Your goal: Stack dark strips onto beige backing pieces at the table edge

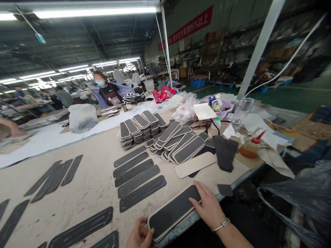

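Head view: a long pad point(173, 210) with a dark top face and a pale rim lies flat at the near edge of the bench point(85, 193), slanting from lower left to upper right. The left hand point(140, 236) grips its lower left end, thumb curled over the rim and onto the dark face, the other fingers hidden beneath or behind, so how wide they spread cannot be told. The right hand point(208, 206) lies flat and open on the upper right end, fingers point(200, 187) stretched along the rim, pressing down rather than pinching.

By my reading, the step in hand is pressing the dark layer onto its pale backing, or smoothing it flat. A next move would call for even pressure along the whole length and square edges.

Further in from the near edge, five dark strips point(138, 179) lie in a row, apart from the pad. Behind them, toward the far right of the bench, lean fanned rows of finished pads point(178, 143) and upright stacks point(141, 129). A bare pale backing piece point(195, 164) lies just beyond the right hand. More dark strips point(55, 177) lie toward the left edge. Across the bench sits a masked person point(107, 93).
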`<state>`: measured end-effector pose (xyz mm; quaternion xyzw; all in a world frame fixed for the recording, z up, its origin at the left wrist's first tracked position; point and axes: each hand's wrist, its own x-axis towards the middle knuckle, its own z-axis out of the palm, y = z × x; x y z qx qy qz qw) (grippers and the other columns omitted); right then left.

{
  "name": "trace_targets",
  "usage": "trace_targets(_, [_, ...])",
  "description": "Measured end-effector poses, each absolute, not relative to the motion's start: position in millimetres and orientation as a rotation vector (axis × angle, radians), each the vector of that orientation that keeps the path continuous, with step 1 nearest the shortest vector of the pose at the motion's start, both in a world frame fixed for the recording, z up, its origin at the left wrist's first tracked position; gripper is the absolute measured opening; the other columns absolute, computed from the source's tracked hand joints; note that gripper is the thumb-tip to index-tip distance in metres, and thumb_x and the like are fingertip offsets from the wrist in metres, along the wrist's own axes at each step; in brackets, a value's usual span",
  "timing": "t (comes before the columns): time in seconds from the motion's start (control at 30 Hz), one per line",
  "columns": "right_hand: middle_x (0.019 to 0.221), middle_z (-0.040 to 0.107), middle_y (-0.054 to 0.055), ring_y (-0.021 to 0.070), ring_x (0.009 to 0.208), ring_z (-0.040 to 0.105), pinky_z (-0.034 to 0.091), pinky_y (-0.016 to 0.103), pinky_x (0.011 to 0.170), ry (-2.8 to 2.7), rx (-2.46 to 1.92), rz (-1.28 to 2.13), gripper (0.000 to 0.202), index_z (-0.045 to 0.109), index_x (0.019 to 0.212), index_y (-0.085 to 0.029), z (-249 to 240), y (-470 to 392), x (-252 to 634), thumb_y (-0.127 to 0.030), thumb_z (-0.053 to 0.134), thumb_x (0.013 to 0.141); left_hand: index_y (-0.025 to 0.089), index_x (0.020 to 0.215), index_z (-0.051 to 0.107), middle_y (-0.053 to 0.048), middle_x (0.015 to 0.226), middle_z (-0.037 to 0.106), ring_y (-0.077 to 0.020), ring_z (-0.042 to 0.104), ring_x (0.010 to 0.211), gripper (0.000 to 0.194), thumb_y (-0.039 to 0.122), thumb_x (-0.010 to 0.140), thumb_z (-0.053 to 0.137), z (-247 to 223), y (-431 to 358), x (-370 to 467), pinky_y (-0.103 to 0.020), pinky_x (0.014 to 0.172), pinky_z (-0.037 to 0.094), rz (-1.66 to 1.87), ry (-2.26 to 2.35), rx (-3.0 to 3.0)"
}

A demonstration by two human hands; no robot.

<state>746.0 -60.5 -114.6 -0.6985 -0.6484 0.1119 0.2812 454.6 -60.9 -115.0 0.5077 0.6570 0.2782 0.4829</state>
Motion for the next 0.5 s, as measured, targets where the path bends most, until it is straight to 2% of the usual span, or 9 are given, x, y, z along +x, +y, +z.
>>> trace_targets(0.17, [0.122,0.047,0.010,0.0277,0.114,0.043,0.037,0.047,0.099,-1.522,-1.829,0.332,0.058,0.037,0.131,-0.021,-107,-55,745,-0.030,0.054,0.076,0.022,0.096,0.039,0.011,0.045,0.042,-0.0099,0.043,0.032,0.060,0.068,0.062,0.055,-123,-63,454,-0.019,0.035,0.027,0.753,1.602,1.214])
trace_targets(0.37, [0.103,0.051,0.007,0.0242,0.098,0.051,0.044,0.045,0.091,-1.361,-1.705,0.455,0.054,0.036,0.130,-0.024,-107,-50,747,-0.026,0.050,0.078,0.021,0.082,0.047,0.009,0.050,0.042,-0.0061,0.036,0.037,0.056,0.066,0.054,0.064,-126,-62,454,-0.018,0.039,0.025,0.947,1.623,1.232])
trace_targets(0.5, [0.106,0.049,0.007,0.0215,0.091,0.053,0.050,0.041,0.085,-1.263,-1.638,0.492,0.053,0.040,0.128,-0.023,-111,-48,749,-0.027,0.052,0.077,0.020,0.072,0.048,0.008,0.054,0.040,-0.0049,0.032,0.040,0.054,0.065,0.049,0.068,-117,-63,456,-0.018,0.041,0.023,0.984,1.609,1.169])
